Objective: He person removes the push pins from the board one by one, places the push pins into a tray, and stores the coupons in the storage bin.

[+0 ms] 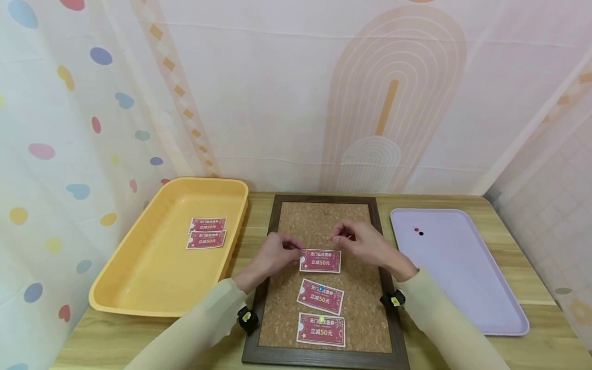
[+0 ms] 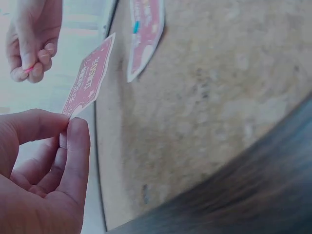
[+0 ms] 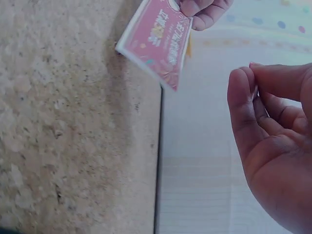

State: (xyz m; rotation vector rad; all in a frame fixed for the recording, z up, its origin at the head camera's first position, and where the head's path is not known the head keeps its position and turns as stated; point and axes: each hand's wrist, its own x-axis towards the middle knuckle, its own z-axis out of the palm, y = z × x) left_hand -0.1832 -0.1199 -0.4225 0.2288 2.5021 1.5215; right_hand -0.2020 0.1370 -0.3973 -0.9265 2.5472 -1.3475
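My left hand (image 1: 277, 253) pinches a red coupon (image 1: 320, 261) by its left corner between thumb and forefinger, over the middle of the framed cork board (image 1: 365, 308). Just up and right of that coupon, my right hand (image 1: 363, 240) pinches a small pink push pin, mostly hidden by the fingertips; a bit of pink shows in the left wrist view. Below, a tilted coupon (image 1: 319, 298) lies on the cork with a blue push pin (image 1: 321, 289) at its top. Nearest me is another coupon (image 1: 321, 331) with a yellow-green push pin (image 1: 321, 318).
A yellow tray (image 1: 139, 303) stands left of the board, with two coupons (image 1: 206, 240) inside. To the right, a lilac tray (image 1: 467, 277) holds a red push pin (image 1: 417, 229) and a black push pin (image 1: 421, 234). A patterned curtain (image 1: 277, 103) hangs behind the wooden table (image 1: 546, 318).
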